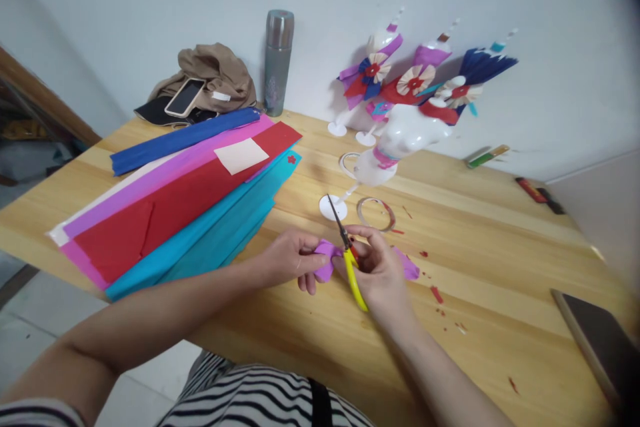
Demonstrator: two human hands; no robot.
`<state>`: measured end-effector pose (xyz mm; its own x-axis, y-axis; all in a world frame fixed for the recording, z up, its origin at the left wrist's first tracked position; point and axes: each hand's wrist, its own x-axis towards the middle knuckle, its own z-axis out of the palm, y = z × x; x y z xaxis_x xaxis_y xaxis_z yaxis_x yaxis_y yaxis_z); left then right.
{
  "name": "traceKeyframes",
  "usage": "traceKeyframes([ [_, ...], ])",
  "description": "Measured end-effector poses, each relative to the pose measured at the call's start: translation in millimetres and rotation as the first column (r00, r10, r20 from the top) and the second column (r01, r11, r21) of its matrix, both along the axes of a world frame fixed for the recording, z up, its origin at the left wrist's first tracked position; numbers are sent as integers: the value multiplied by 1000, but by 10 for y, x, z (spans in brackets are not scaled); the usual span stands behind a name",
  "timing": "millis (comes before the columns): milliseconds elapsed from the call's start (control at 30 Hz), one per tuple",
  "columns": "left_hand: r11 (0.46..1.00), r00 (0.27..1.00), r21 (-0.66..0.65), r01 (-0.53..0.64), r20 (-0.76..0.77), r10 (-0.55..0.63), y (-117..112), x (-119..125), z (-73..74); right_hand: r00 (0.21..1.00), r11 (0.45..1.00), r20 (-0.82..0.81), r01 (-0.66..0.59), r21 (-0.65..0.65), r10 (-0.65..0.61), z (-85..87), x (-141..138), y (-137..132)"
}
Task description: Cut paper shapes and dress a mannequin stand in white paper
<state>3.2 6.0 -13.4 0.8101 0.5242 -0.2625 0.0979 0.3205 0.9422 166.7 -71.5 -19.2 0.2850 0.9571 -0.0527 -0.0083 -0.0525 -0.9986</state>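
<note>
Near the front of the table, my left hand [295,259] pinches a small piece of purple paper [325,260]. My right hand [377,263] grips a pair of scissors [356,280] with yellow and red handles, the dark blades pointing up and away. Its fingertips meet the edge of the purple piece. Another purple scrap [406,264] lies just right of my right hand. Beyond the hands stands a white dress-form figure [410,130] on a round base, with a pink band at its waist and a red piece at its neck.
Folded sheets of coloured paper [175,213] spread across the left side. Several decorated figures [420,60] stand by the wall. A steel flask [279,63], a brown cloth [220,73] and a phone [185,97] are at the back. Tape rolls [376,214], red scraps and a dark tablet-like device [595,340] lie rightward.
</note>
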Motion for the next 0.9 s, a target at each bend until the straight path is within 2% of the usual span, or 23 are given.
traceKeyframes([
  [167,1000,1000,13,14,-13,-14,-10,7,-14,998,999,-42,-39,32,41,-103,18,24],
  [300,1000,1000,5,20,-11,-20,-9,9,-11,999,999,-32,-39,33,40,-40,20,35],
  [433,1000,1000,-24,16,-6,-16,-1,17,-18,995,995,-5,-95,11,95,25,45,33],
  [600,998,1000,-69,13,-6,-13,24,4,-8,998,996,-13,-67,65,68,-40,67,43],
  [667,996,1000,-90,17,1,-17,30,0,-15,996,995,-28,-86,49,87,-55,71,45],
  [767,993,1000,-121,3,-1,-3,28,8,-35,990,992,-59,-124,14,124,-30,65,42],
  [900,995,999,-95,-42,-20,40,17,19,-25,991,996,-100,-85,31,88,20,27,50],
])
